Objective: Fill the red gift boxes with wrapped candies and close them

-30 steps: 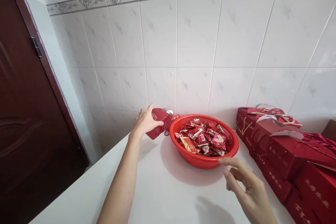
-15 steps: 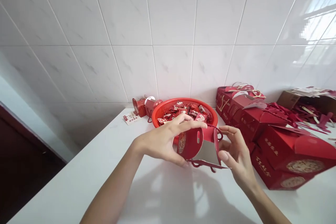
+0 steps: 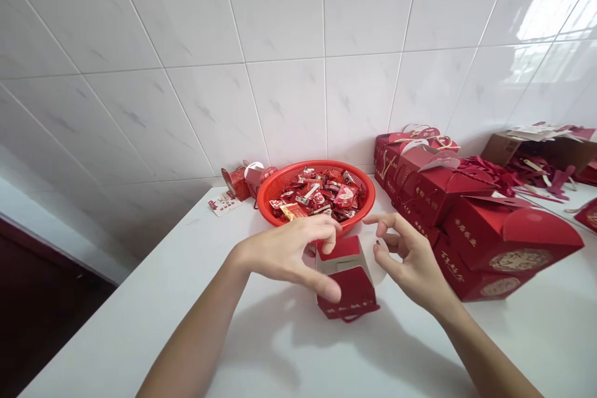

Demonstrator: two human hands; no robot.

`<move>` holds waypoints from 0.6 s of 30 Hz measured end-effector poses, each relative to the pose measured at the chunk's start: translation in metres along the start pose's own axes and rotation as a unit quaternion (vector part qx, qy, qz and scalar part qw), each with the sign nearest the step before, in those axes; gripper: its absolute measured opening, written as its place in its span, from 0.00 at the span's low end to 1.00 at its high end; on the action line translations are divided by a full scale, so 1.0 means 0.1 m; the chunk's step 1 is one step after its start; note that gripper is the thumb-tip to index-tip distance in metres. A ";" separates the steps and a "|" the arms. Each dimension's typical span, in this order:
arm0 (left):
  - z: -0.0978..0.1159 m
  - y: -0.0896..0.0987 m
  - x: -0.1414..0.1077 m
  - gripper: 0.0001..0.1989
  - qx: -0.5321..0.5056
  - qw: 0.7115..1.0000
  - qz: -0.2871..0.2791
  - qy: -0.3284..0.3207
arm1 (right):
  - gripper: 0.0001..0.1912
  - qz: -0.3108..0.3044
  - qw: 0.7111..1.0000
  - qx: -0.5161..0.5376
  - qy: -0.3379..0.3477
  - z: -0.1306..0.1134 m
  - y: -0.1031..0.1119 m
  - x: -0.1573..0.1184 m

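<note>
A red cardboard gift box (image 3: pixel 347 289) stands on the white table with its flaps spread and its pale inside showing. A dark red cord hangs at its near edge. My left hand (image 3: pixel 291 258) hovers over the box's left side, thumb and fingers apart, holding nothing. To the right of the box, my right hand (image 3: pixel 410 261) is raised with thumb and forefinger apart and nothing held. Right behind the box sits a round red plastic basket (image 3: pixel 265 196) full of wrapped candies (image 3: pixel 321 196).
Closed red gift boxes (image 3: pixel 504 242) are stacked on the right. Behind them a brown carton (image 3: pixel 501 149) holds red ribbons. Two small red boxes (image 3: pixel 236 181) and a printed card (image 3: pixel 224 203) lie at the back left. The tiled wall (image 3: pixel 289 106) bounds the table.
Both hands have let go of the box, which now rests on the table with its flaps folded outward. The view has tilted down, showing more of the candies.
</note>
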State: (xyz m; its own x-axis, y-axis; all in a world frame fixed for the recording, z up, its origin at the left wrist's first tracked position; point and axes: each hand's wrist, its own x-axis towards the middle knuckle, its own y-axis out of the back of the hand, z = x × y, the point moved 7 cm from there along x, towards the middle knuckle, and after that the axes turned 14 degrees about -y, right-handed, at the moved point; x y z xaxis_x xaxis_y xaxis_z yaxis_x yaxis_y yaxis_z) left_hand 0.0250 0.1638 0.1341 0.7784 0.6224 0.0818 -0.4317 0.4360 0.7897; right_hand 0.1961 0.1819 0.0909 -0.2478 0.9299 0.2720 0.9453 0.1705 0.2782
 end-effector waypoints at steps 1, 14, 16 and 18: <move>-0.02 -0.01 0.02 0.23 -0.004 1.000 -0.012 0.002 | 0.05 0.003 1.000 -0.024 0.011 0.01 0.00 0.01; -0.09 -0.21 -0.04 0.18 0.115 0.985 -0.108 0.068 | 0.15 -0.057 0.987 -0.144 -0.042 0.18 -0.17 0.11; -0.10 -0.23 -0.05 0.18 0.126 0.981 -0.119 0.084 | 0.24 -0.094 0.981 -0.154 -0.066 0.21 -0.19 0.10; -0.10 -0.22 -0.07 0.19 0.129 0.981 -0.114 0.090 | 0.36 -0.144 0.973 -0.168 -0.071 0.22 -0.20 0.08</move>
State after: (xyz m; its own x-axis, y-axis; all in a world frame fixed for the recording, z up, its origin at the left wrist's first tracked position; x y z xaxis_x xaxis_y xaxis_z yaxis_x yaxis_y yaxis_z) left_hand 0.0246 0.1565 0.1096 0.7384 0.6427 -0.2043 -0.1082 0.4120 0.9047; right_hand 0.1799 0.1931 0.0677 -0.4379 0.8989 0.0143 0.7119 0.3370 0.6161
